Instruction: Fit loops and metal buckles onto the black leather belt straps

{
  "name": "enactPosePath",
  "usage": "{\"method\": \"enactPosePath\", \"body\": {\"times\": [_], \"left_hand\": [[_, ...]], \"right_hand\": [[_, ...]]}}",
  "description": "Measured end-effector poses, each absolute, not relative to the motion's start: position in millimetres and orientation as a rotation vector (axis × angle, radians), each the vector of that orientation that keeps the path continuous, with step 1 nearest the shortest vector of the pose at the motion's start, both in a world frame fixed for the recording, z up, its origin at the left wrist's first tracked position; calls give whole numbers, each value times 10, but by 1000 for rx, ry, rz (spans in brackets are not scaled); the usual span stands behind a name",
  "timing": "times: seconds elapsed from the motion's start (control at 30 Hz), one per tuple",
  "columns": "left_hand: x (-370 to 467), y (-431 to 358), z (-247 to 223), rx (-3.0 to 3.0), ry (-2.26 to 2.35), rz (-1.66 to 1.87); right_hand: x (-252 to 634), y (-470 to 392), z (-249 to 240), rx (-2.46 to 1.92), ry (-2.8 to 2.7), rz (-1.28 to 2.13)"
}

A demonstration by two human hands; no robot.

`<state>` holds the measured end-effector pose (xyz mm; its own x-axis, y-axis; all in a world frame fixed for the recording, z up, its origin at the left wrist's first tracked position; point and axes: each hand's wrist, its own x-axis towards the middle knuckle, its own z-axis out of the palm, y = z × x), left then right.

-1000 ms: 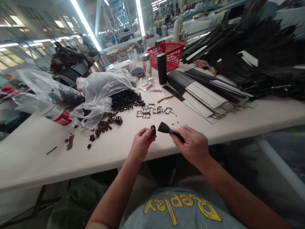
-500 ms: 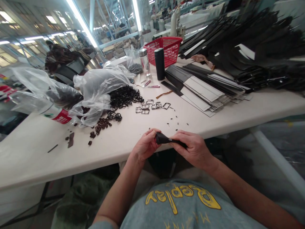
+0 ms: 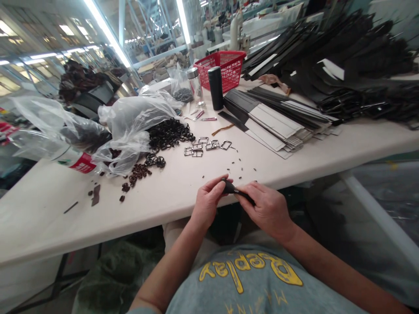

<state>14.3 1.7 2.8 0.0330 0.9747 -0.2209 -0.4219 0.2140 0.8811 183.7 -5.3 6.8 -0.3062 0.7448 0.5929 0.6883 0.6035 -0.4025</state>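
A short length of black strap (image 3: 230, 187) is held between my two hands just over the table's front edge. My left hand (image 3: 209, 197) is closed, its thumb pressing on the strap's left end. My right hand (image 3: 267, 208) grips the other end, with thumb and fingers wrapped round it. A small shiny spot shows on the strap between them; what it is, I cannot make out. Beyond my hands lie several metal buckles (image 3: 197, 147) and small dark bits (image 3: 240, 168). Black loops (image 3: 170, 133) and brown loops (image 3: 139, 173) are heaped to the left.
Clear plastic bags (image 3: 126, 115) and a plastic bottle (image 3: 73, 158) stand at the left. Toward the back are a red basket (image 3: 234, 69), a black flask (image 3: 216, 89) and a glass bottle (image 3: 195, 89). Flat strips (image 3: 275, 124) and piled black straps (image 3: 347, 61) fill the right.
My left hand has shifted a little to the right, closer to my right hand, and its thumb now lies over the strap's end. The strap's wide end looks more covered.
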Motion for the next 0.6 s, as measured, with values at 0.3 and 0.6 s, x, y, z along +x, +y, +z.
{"method": "enactPosePath", "body": {"times": [0.3, 0.6], "left_hand": [[252, -105, -35, 818, 973, 1150], [45, -58, 2, 775, 1065, 1239]], "right_hand": [[1839, -67, 45, -1069, -2078, -47], [1792, -66, 35, -1047, -2075, 82]]}}
